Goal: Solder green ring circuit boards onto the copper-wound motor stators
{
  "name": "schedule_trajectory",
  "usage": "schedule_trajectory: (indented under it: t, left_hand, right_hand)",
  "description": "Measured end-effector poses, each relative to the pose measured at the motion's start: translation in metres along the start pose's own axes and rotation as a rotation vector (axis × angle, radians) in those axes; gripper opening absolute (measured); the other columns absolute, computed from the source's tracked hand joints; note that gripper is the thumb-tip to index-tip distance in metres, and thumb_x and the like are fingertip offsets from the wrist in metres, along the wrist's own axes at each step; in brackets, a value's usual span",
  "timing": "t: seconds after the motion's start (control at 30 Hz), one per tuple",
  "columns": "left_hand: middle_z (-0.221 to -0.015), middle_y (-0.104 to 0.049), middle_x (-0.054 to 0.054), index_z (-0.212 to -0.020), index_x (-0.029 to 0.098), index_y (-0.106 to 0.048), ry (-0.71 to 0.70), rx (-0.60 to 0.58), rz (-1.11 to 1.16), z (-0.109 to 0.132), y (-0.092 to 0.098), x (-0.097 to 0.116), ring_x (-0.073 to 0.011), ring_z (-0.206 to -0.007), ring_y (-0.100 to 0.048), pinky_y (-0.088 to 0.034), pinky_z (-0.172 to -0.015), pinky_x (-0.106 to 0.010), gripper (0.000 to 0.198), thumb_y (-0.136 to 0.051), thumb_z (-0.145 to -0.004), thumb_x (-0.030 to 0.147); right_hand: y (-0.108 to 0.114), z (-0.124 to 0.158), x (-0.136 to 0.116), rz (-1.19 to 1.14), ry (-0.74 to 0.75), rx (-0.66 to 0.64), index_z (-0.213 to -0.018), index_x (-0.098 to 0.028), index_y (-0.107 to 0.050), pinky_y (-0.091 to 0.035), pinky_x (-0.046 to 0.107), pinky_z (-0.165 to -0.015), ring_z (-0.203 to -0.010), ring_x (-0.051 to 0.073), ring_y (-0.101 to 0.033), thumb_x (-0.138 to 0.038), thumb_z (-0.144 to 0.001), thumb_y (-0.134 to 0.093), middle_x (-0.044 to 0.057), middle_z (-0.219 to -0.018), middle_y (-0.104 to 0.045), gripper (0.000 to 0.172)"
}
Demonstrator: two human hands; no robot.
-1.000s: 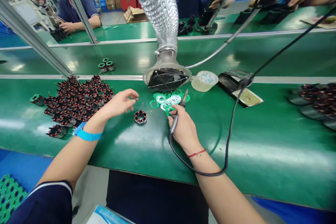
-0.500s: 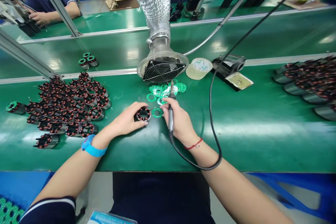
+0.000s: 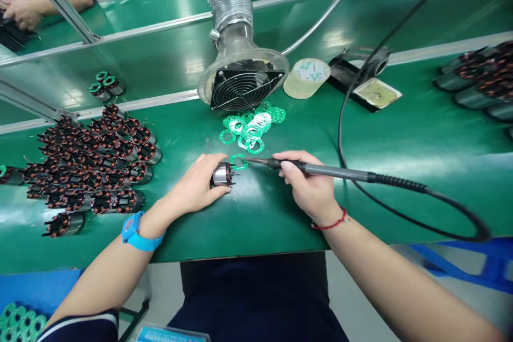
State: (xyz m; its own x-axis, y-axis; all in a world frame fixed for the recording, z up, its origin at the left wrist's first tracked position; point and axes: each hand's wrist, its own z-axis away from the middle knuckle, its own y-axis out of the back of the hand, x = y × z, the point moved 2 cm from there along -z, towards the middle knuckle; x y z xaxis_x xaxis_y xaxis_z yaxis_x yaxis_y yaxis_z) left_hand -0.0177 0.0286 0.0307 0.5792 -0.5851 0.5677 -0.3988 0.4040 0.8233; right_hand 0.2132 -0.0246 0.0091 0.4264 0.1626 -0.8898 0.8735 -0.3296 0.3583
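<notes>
My left hand [image 3: 200,181] is closed around a motor stator [image 3: 222,174], which lies on its side with its black pins and thin wires facing right. In my right hand [image 3: 310,184] is a soldering iron [image 3: 336,171], held like a pen with its tip pointing left. That tip reaches the edge of a single green ring-shaped circuit board [image 3: 239,162] beside the stator; whether it touches the board I cannot tell. Just beyond lies a loose pile of green ring boards [image 3: 256,125].
Many stators [image 3: 92,160] crowd the left of the green bench [image 3: 248,219]; more stators [image 3: 481,77] stand at the far right. A fan-fronted fume extractor [image 3: 242,88] hangs over the pile. Behind are a tape roll [image 3: 306,79] and an iron stand [image 3: 360,77]. A co-worker's hand [image 3: 24,13] shows upper left.
My right hand has moved right and swung the soldering iron from pointing away to pointing left. The stator in my left hand has turned so its pins face right. The view has shifted.
</notes>
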Motion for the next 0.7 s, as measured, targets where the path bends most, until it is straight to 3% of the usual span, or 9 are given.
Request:
schedule_trajectory:
  t: [0.1,0.3,0.7]
  left_hand:
    - [-0.119,-0.059,-0.010,-0.123,0.020,-0.047,0.050,0.078,0.034,-0.0024,-0.0025,-0.0013,-0.0263,-0.110,-0.055,-0.048,-0.095,-0.043,0.049,-0.070,-0.081,0.030]
    - [-0.114,-0.061,-0.009,-0.118,0.020,-0.048,0.049,0.096,-0.011,-0.0065,-0.0055,0.0011,-0.0250,-0.104,-0.057,-0.049,-0.091,-0.041,0.046,-0.071,-0.080,0.029]
    - [-0.110,-0.060,-0.007,-0.117,0.020,-0.047,0.083,0.128,-0.059,-0.0067,-0.0044,0.0029,-0.0234,-0.102,-0.059,-0.049,-0.089,-0.038,0.046,-0.071,-0.079,0.028]
  right_hand:
    - [-0.0005,0.0035,0.0054,-0.031,0.005,0.008,-0.087,-0.021,-0.070,-0.055,0.035,-0.066,-0.071,0.019,-0.067,-0.036,-0.085,-0.056,0.004,-0.079,-0.072,0.021]
    - [0.0015,-0.0005,0.0005,-0.043,0.004,-0.020,-0.083,-0.021,-0.071,-0.054,0.032,-0.060,-0.060,0.015,-0.063,-0.034,-0.083,-0.056,0.001,-0.069,-0.068,0.019]
    - [0.0009,0.0003,-0.0014,-0.047,0.025,-0.035,-0.085,-0.024,-0.070,-0.055,0.032,-0.062,-0.063,0.016,-0.064,-0.032,-0.085,-0.057,0.001,-0.071,-0.069,0.016]
